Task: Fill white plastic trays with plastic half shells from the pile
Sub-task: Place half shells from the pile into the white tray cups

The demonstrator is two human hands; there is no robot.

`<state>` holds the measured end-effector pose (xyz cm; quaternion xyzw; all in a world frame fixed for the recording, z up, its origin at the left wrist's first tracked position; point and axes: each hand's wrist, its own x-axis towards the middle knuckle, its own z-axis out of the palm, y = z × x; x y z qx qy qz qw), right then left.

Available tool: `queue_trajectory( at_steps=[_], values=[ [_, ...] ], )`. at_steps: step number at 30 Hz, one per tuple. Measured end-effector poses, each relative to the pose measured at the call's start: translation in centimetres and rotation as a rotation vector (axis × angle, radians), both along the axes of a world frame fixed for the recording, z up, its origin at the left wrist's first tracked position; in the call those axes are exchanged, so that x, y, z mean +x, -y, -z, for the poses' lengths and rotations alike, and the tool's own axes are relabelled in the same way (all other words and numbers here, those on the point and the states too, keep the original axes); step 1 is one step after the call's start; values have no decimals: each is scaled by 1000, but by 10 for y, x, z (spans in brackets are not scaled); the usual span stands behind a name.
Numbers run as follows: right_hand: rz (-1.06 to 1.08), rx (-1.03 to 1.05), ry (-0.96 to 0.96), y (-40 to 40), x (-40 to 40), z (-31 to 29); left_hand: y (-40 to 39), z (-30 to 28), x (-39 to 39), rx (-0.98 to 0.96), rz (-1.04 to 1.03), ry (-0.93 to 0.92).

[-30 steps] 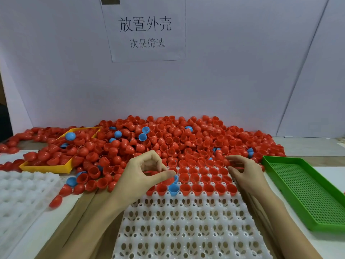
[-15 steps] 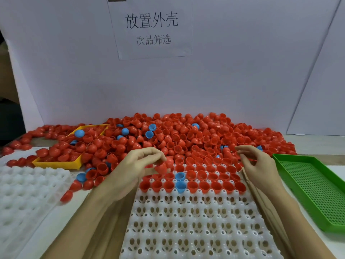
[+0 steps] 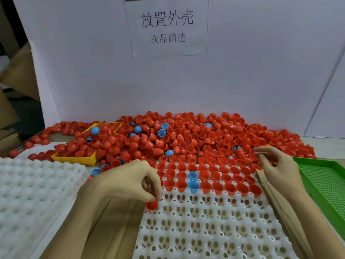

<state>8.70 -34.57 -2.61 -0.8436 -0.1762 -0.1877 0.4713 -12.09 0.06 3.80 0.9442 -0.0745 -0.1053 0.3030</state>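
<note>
Nearest the camera, the white tray (image 3: 214,230) is lying with its lower rows of sockets unfilled, and a red half shell (image 3: 151,205) is being pinched between the thumb and curled fingers of the left hand (image 3: 128,182) at the tray's left edge. The shell is being held directly under the fingertips, at the first socket of the row just below the filled rows, so the coming move is judged to be a short push straight down, best made by this nearer hand. Farther back, the placed shells (image 3: 209,176) are being kept mouth-up. At the tray's far right corner, the right hand (image 3: 278,169) is being held loosely curled, apparently gripping nothing, beside the pile (image 3: 186,139) and the green tray (image 3: 324,182).
</note>
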Motion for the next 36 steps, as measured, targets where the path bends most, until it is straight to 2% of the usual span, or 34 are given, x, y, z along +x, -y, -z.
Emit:
queue_trajectory(
  at_steps=[8,12,18,22,27,30,36],
  values=[
    [-9,7,-1,0,0,1,2,13,7,24,-50,-15],
    [-12,16,-6,-1,-1,0,-2,13,7,78,-48,36],
    [-10,14,-5,-1,0,3,-13,9,6,-5,-54,114],
    [-31,29,-14,-4,-1,2,-14,13,14,-95,-129,264],
    [-46,48,2,-7,-3,3,-1,33,44,-189,-356,538],
    [-51,63,8,-7,-1,4,14,39,74,-83,-400,637],
    [-20,18,14,-7,2,11,42,24,144,266,-130,618]
  ],
)
